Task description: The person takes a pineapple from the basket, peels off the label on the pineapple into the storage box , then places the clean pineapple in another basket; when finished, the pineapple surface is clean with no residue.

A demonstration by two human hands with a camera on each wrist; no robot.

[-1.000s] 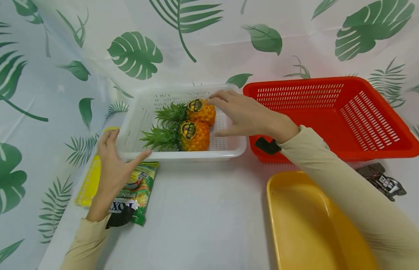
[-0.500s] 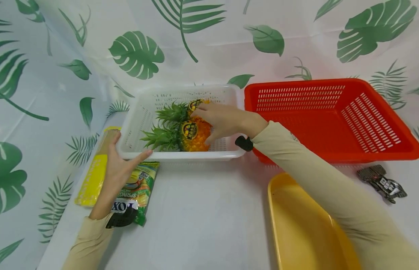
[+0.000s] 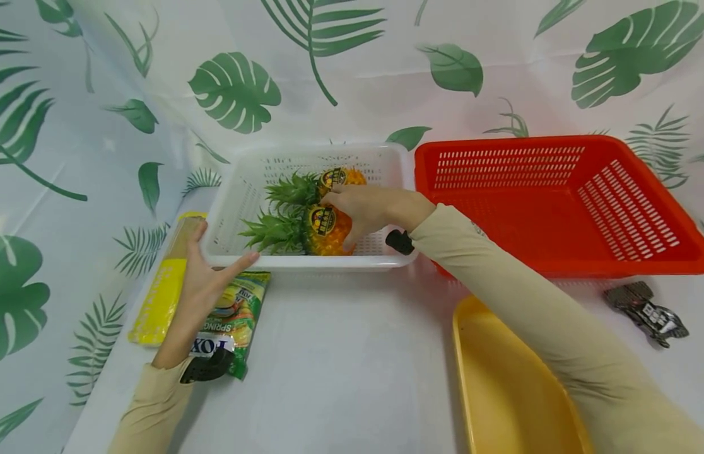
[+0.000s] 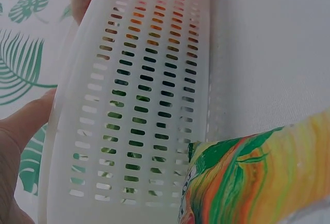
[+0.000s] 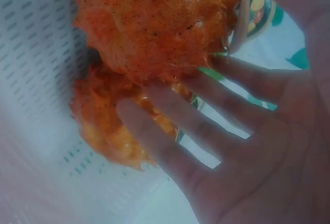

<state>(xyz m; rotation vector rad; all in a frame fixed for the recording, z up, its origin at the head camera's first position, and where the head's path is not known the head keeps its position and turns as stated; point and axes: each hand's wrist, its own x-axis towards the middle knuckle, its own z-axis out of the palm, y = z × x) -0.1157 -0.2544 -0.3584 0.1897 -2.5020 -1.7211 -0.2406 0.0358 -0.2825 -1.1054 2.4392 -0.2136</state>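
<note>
You've got a bright, even head view, mostly sharp; soft shadow beside your left sleeve [image 3: 156, 403] on the tabletop [image 3: 340, 353], pinkish cast on the leaf-print sheet [image 3: 380, 75] behind the red basket [image 3: 516, 227], wide-angle stretch toward the edges. Your left wrist view's dimmer, greyish. Your right wrist view's hazy, low-contrast: your right hand [image 5: 252, 141] shaded, pineapples [image 5: 160, 28] soft, pale veil lower left.

Yellow tray [image 3: 499, 378] cut off below, rear pineapple [image 3: 334, 178] partly hidden
</note>
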